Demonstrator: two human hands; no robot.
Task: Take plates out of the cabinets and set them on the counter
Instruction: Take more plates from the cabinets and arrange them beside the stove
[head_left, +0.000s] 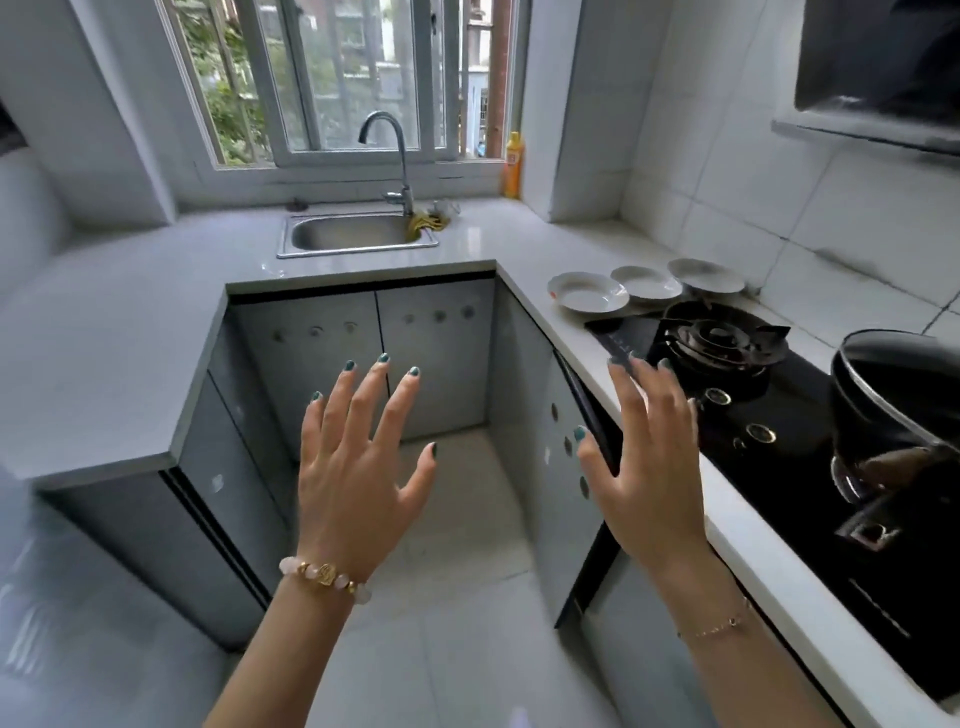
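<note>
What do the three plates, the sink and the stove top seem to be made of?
The plates look like glazed white ceramic: glossy, soft highlights. The sink appears brushed stainless steel: grey metallic sheen. The stove top is probably black glass: mirror-like reflections.

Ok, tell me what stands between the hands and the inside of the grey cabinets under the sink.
Only their two closed grey cabinet doors; the left hand and right hand are open and empty, nothing else between.
</note>
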